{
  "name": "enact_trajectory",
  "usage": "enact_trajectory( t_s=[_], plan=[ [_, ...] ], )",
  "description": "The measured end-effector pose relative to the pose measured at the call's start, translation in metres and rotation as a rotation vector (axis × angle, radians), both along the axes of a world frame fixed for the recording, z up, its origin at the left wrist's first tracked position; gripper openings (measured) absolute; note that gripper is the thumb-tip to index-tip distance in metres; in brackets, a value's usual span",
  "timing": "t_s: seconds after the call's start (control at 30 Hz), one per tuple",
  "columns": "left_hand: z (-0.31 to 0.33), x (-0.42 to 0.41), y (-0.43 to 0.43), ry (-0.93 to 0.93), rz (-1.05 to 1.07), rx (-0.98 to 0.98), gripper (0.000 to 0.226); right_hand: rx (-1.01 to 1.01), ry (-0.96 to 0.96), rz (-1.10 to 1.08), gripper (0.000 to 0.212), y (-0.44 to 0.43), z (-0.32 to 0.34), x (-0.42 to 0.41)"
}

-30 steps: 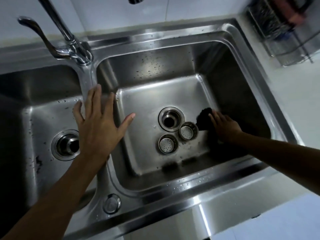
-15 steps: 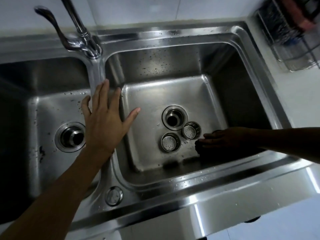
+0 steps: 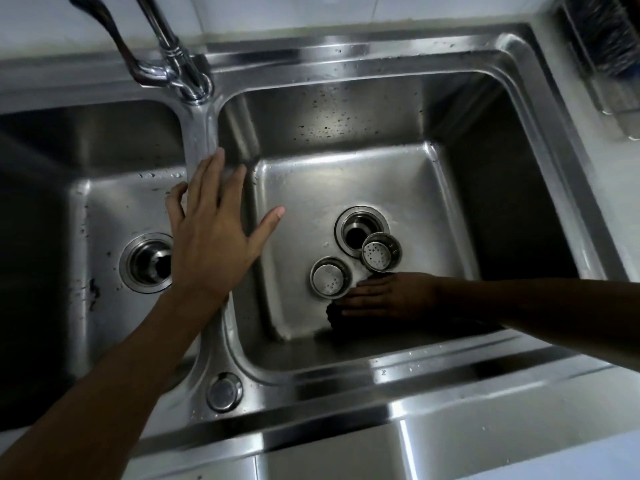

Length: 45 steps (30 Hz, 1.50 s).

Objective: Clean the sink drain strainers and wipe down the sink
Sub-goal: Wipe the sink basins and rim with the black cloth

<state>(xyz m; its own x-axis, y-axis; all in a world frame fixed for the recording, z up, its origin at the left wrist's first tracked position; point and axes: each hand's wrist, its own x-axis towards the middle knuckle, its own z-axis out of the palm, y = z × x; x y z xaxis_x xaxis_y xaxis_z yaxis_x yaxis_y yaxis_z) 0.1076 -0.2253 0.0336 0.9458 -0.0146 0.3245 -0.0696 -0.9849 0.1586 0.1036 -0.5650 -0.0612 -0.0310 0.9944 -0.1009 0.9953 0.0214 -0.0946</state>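
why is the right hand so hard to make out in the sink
Head view: the right hand and its dark scrubber sit in shadow at the right basin's near side; bright glare streaks the front rim; wide-angle distortion bends the sink edges; the left hand is well lit.

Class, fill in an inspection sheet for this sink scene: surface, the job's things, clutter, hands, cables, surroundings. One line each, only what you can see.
Surface: steel double sink, water drops on the rim and the back wall of the right basin.
Job's things: two strainers lie loose on the right basin floor beside the open drain; dark scrubber beside them.
Clutter: specks on the left basin floor.
Hands: left hand flat and open on the divider between basins; right hand presses on the scrubber.
Cables: nothing seen.
Surroundings: faucet at the back; wire rack on the counter at upper right, contents unclear.
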Motion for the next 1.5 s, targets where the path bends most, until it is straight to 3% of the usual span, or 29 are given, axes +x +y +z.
enact_trajectory(
  t_s=[0.03,0.13,0.3,0.57,0.77,0.97,1.13,1.27,1.33,1.43,1.5],
  plan=[
    [-0.001,0.000,0.001,-0.006,0.003,0.004,0.077,-0.012,-0.044,0.044,0.047,0.008,-0.002,0.000],
    [-0.001,0.001,0.000,0.002,0.009,-0.005,0.077,-0.027,0.181,-0.040,0.049,0.043,-0.006,-0.005],
    [0.010,0.000,-0.003,0.071,0.029,-0.032,0.077,0.002,0.292,-0.102,0.050,0.086,-0.016,-0.012],
    [0.020,0.000,-0.010,0.133,0.049,-0.061,0.077,-0.091,0.291,-0.132,0.052,0.020,-0.016,-0.008],
    [0.022,0.002,-0.012,0.127,0.044,-0.062,0.075,-0.343,0.450,-0.137,0.048,-0.016,0.011,0.008],
    [0.021,0.002,-0.012,0.156,0.037,-0.067,0.076,-0.533,0.739,-0.467,0.045,0.041,0.036,-0.013],
    [0.021,-0.005,-0.009,0.171,0.023,-0.063,0.076,-0.381,0.949,-0.612,0.032,0.117,0.087,-0.035],
    [0.021,-0.038,-0.008,0.267,0.001,-0.061,0.081,-0.161,0.895,-0.697,0.029,0.123,0.147,-0.063],
    [0.023,-0.060,-0.004,0.299,-0.065,-0.030,0.081,-0.048,0.810,-0.620,0.032,0.111,0.170,-0.078],
    [0.026,-0.088,0.006,0.360,-0.130,-0.025,0.081,-0.093,0.689,-0.366,0.054,0.121,0.179,-0.109],
    [0.027,-0.109,0.020,0.386,-0.134,-0.007,0.080,-0.084,0.740,-0.271,0.042,0.146,0.170,-0.123]
  ],
)
